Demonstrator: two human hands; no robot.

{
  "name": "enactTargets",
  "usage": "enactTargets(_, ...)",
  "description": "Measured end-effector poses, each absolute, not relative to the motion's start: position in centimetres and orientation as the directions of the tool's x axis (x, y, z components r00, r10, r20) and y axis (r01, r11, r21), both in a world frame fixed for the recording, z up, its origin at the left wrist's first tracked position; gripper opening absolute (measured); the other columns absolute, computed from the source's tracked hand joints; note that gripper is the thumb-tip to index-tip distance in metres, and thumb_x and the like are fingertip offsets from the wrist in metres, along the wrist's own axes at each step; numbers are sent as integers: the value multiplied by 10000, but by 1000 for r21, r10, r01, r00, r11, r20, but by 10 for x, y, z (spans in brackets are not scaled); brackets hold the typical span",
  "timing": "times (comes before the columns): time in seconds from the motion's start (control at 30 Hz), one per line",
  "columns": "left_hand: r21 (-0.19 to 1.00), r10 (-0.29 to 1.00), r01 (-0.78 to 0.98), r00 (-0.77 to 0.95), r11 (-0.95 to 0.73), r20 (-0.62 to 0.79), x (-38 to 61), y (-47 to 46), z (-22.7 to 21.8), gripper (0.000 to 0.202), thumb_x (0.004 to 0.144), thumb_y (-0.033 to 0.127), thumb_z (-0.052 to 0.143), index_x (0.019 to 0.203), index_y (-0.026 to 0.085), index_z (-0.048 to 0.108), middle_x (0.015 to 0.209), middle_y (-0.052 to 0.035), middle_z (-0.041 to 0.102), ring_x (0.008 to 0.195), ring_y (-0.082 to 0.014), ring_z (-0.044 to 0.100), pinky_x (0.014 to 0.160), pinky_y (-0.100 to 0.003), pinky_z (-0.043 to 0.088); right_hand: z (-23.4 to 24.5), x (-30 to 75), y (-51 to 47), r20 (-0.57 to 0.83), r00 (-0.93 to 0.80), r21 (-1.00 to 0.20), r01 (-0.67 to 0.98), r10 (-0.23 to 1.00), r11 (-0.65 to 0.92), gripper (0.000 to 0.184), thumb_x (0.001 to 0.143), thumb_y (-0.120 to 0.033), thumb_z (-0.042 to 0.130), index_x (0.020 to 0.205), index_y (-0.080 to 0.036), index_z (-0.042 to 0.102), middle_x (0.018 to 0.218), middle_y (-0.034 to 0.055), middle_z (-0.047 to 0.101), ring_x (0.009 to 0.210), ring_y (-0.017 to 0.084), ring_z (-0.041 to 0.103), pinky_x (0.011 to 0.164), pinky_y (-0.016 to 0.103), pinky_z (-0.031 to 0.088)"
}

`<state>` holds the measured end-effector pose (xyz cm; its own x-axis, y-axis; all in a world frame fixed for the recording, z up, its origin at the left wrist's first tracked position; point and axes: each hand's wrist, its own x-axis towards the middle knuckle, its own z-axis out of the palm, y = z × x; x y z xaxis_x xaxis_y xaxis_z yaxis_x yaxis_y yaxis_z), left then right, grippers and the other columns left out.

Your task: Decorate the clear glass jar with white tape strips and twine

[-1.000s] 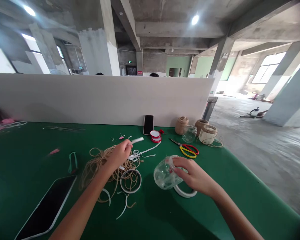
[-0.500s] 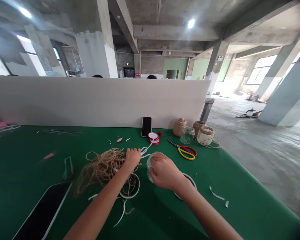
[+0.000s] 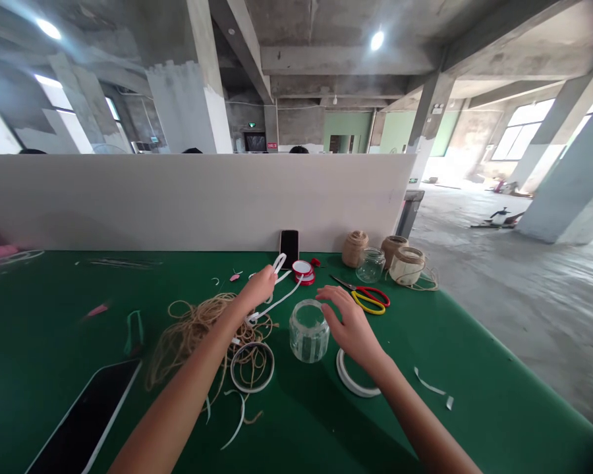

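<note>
My left hand (image 3: 259, 288) is raised over the twine and pinches a looped white strip (image 3: 279, 264), whose tail runs down across the mat. A tangle of jute twine (image 3: 192, 336) lies below my left wrist, with a white tape ring (image 3: 252, 367) resting on its edge. My right hand (image 3: 350, 326) hangs open just right of an upright glass jar (image 3: 309, 330), not touching it. The jar has pale bands on its side. Under my right palm lies a second white tape ring (image 3: 353, 375). Behind the jar is a small red and white roll (image 3: 302, 271).
Red and yellow scissors (image 3: 360, 295), twine-wrapped jars (image 3: 406, 265) and a bare jar (image 3: 369, 264) stand along the white partition (image 3: 192, 204). A phone (image 3: 289, 249) leans there. A black tablet (image 3: 86, 421) lies front left. Concrete floor lies beyond the green table's right edge (image 3: 499, 355).
My right hand has let go of the glass jar, which now stands upright, and has moved right. My left hand has risen and moved forward, lifting the white strip.
</note>
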<state>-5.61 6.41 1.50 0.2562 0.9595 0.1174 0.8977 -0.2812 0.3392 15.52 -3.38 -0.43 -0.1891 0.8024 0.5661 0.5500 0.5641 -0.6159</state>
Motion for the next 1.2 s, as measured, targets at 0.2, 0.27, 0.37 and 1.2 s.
enactTargets(0.2,594,859,627,433,-504,272,-17,23,60,314,926,392,246,918,180,476,772,-10,565,650,-131,545,597,-227,433,10,141,-29,408,-118,-912,-105,905,397,673,822,-396,552,1359,-358,148,1413,65,317,1206,214,442,940,402,416)
enactTargets(0.27,620,799,532,524,-577,295,4,14,61,266,906,365,325,902,184,520,817,-27,572,673,-149,543,612,-257,443,17,136,-24,344,-159,-903,-326,925,280,639,848,-431,499,1356,-384,115,1344,50,414,1105,194,530,843,367,480)
enactTargets(0.37,532,769,558,510,-637,385,31,7,55,171,858,198,392,873,172,560,902,-73,553,859,-221,536,810,-352,423,23,135,-15,289,-105,-875,-432,952,218,452,858,-455,452,1269,-314,329,1147,38,569,959,182,595,734,305,507)
enactTargets(1.2,160,904,894,392,-418,172,-91,41,-46,248,836,187,436,636,170,581,711,-92,627,866,-287,549,841,-471,328,-69,287,-3,165,136,-324,943,977,-76,852,646,-33,369,1421,-321,164,1506,59,139,1345,366,166,884,715,246)
